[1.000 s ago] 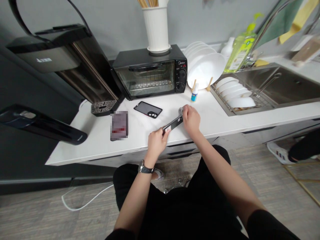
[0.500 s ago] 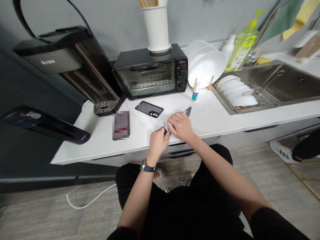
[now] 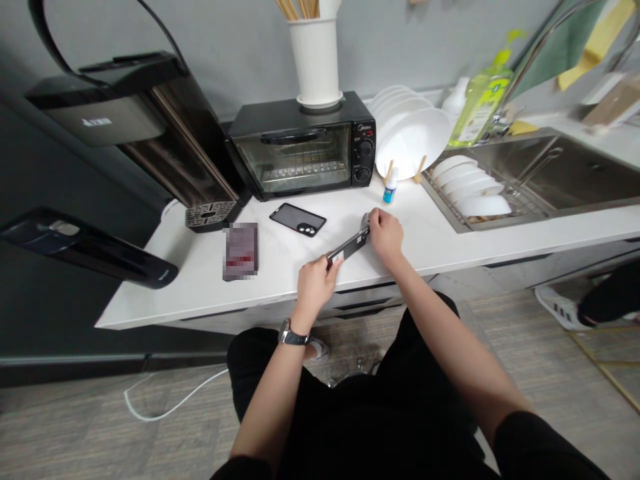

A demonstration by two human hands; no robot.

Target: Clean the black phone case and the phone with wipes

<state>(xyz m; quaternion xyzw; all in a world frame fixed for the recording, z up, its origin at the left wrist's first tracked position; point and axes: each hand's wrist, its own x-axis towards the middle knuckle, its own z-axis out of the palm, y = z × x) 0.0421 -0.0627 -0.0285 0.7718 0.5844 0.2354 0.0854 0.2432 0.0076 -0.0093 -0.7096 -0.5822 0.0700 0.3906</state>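
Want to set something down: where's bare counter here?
Bare white countertop lies right of the right hand, before the sink, and between the pixelated box and the left hand. It's crowded at the dark slim device in the hands and along the back: toaster oven, black phone, small bottle.

Polished stone, brushed steel, glossy casing
Phone (image 3: 348, 247): glossy black. Counter (image 3: 440, 243): smooth polished stone. Sink (image 3: 560, 167), at two o'clock: brushed steel.
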